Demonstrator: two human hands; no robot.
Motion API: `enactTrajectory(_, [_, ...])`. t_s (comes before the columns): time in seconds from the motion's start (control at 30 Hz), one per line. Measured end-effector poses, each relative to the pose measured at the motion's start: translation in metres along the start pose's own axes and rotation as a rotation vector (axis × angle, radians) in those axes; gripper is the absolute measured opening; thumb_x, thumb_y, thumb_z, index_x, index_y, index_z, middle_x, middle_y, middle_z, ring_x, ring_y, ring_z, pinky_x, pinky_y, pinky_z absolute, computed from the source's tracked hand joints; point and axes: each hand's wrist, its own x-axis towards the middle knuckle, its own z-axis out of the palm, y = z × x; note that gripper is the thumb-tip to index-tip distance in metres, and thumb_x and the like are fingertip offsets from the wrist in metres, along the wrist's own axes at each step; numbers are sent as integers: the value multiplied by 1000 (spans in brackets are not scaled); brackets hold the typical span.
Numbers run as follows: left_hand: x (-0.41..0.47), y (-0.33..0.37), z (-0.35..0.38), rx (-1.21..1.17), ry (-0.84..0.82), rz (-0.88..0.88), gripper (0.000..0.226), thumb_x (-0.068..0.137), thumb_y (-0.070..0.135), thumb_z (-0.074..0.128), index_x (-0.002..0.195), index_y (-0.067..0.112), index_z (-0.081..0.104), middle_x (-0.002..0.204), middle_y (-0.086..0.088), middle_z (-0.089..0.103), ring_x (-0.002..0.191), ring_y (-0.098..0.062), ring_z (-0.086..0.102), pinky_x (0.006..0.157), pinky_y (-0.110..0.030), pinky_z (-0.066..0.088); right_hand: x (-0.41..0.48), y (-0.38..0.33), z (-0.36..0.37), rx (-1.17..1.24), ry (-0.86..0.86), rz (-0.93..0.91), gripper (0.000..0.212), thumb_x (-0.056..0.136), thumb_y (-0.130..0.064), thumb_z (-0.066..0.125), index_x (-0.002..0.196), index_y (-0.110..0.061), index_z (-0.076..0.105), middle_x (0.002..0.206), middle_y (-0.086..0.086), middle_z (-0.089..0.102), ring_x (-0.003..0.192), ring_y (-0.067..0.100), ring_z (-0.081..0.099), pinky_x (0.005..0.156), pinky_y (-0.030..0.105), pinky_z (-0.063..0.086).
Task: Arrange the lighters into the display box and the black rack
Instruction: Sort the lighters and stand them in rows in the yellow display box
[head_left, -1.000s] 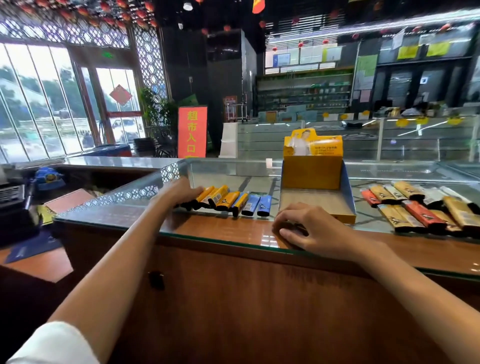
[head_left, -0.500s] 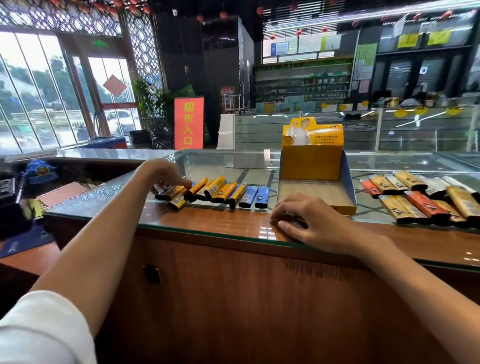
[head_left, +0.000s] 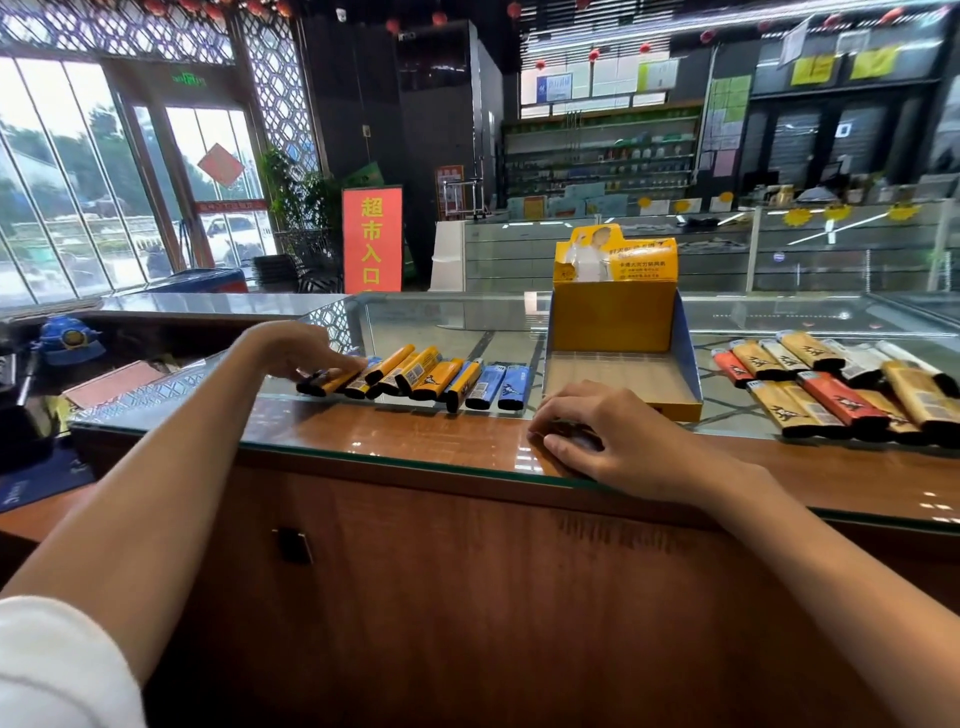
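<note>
A row of yellow and blue lighters (head_left: 431, 379) lies on the glass counter (head_left: 405, 436), left of the yellow display box (head_left: 613, 317). The box stands open and its tray holds nothing. My left hand (head_left: 296, 348) reaches to the left end of the row, fingertips resting on the outermost lighters. My right hand (head_left: 623, 436) lies palm down on the counter edge in front of the box. A dark patch shows under its fingers; I cannot tell what it is. Several tan, red and white lighters (head_left: 831, 389) lie right of the box. No black rack shows.
The counter's wooden front drops away below its near edge. A lower desk at the left holds a blue object (head_left: 70, 340) and papers. A red entrance sign (head_left: 372, 239) and more glass counters (head_left: 779, 260) stand behind.
My left hand has slid left along the row, uncovering more lighters, and now touches the ones at the left end. My right hand has stayed in place.
</note>
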Motion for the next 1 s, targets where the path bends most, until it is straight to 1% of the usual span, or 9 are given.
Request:
enactTrajectory(0.07, [-1,-2,-4,53,33,-26,45,83,42,67,66,3,53,64,-7,48,56,-17,44,45,-20,39,0,0,0,-2,-5,0,25,91,-22,59,115,-16,64,110,-3,62,102,9,53,89,30,46])
enactTrajectory(0.1, [-3,-1,-3,126,70,-39,44,83,41,67,66,4,52,62,-6,49,53,-16,43,42,-21,36,0,0,0,-4,-5,0,25,91,-22,59,115,-16,64,111,-3,62,102,9,53,89,30,46])
enactTrajectory(0.27, [-1,6,-3,219,77,-85,42,86,41,64,85,0,56,71,-11,56,57,-20,51,49,-25,44,0,0,-1,-6,-8,5,25,91,-22,59,116,-16,64,111,-2,63,102,9,53,90,31,46])
enactTrajectory(0.37, [-1,6,-2,168,60,-117,43,85,41,66,78,0,53,64,-11,49,51,-21,44,48,-24,38,0,-1,-1,-10,-10,7,26,91,-22,58,116,-16,64,112,-2,62,103,10,53,90,31,46])
enactTrajectory(0.47, [2,6,3,53,54,-105,37,86,30,68,71,2,49,62,-11,44,52,-20,40,51,-26,34,1,-1,-1,-16,-12,10,26,91,-22,59,116,-16,64,112,-2,63,103,10,53,90,31,46])
enactTrajectory(0.6, [-2,15,7,81,94,-92,33,88,27,64,72,3,49,62,-9,48,51,-19,43,48,-24,36,1,-1,-1,-18,-16,17,26,91,-22,58,115,-15,65,112,-1,63,102,10,53,89,30,46])
enactTrajectory(0.7, [-5,13,5,108,156,-61,36,82,28,71,69,4,49,65,-10,52,54,-20,48,48,-26,38,1,-1,-1,-19,-16,23,26,91,-23,58,116,-15,65,114,-1,63,103,11,53,90,31,45])
enactTrajectory(0.83, [3,2,4,-97,147,-24,36,75,20,79,76,0,50,76,-17,59,68,-26,55,64,-32,45,1,-2,-2,-8,-23,28,27,92,-23,58,117,-16,64,115,-1,62,105,10,52,91,31,45])
enactTrajectory(1.0, [18,-7,-1,-272,108,-51,30,77,13,76,80,-1,50,71,-18,62,60,-26,57,55,-32,46,1,-2,-2,4,-18,36,27,92,-24,57,117,-17,63,115,-2,62,105,8,51,90,31,46])
